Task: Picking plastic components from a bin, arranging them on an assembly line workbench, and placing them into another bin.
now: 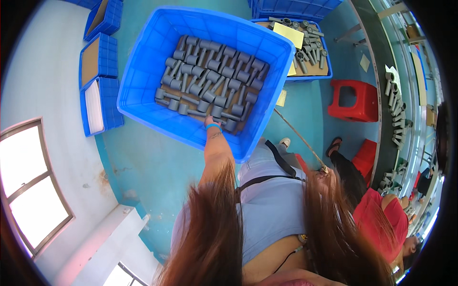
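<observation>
A large blue plastic bin (135, 95) is tilted in front of me, with rows of grey T-shaped fittings (208, 79) on a brown sheet inside. My left hand (213, 123), below a light blue wristband, reaches into the bin at the nearest fittings. Its fingers look closed together; whatever they hold, if anything, is hidden. On the right, beside my waist, my right hand (326, 178) is closed around the end of a thin tan rope (300, 136). That rope runs taut toward the bin's right side; hair partly covers this hand.
Behind the bin at right, another blue crate (330, 62) holds loose grey fittings and yellow paper. Blue crates (112, 59) line the left wall. A red stool (355, 101) stands before a workbench (389, 143) with more fittings. A person in red (381, 224) sits at right.
</observation>
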The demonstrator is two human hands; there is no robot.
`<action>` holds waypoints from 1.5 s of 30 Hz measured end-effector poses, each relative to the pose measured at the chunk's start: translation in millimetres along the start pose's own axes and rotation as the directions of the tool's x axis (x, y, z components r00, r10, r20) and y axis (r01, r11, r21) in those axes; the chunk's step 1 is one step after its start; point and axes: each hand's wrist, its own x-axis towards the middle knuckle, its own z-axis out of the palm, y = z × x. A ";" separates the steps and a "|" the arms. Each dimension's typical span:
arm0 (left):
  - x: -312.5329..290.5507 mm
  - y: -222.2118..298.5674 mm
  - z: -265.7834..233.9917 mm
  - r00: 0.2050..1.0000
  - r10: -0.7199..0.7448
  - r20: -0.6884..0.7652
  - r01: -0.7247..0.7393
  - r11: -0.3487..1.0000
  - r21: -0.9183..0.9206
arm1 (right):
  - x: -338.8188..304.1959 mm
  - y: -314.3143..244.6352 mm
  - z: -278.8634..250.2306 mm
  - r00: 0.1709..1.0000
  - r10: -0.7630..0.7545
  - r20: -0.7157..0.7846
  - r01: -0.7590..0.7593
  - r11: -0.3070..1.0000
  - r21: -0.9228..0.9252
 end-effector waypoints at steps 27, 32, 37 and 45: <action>50.7 -78.0 -5.1 0.712 0.551 0.436 -0.632 0.230 0.740 | -42.3 11.6 76.7 0.978 0.206 -0.023 -0.202 0.928 -0.314; 51.0 -94.0 6.4 0.754 0.576 0.316 -0.623 0.472 0.624 | 37.4 1.5 -58.7 0.666 0.263 0.698 -0.699 0.549 0.459; 71.1 -81.1 -11.5 0.728 0.682 0.072 -0.569 0.543 0.618 | 5.8 6.1 -1.6 0.990 0.022 0.136 0.010 0.974 -0.227; -8.0 -70.2 8.3 0.962 0.042 -0.268 0.000 0.988 0.155 | 28.6 -5.3 -37.7 0.997 -0.039 0.064 0.056 0.955 -0.290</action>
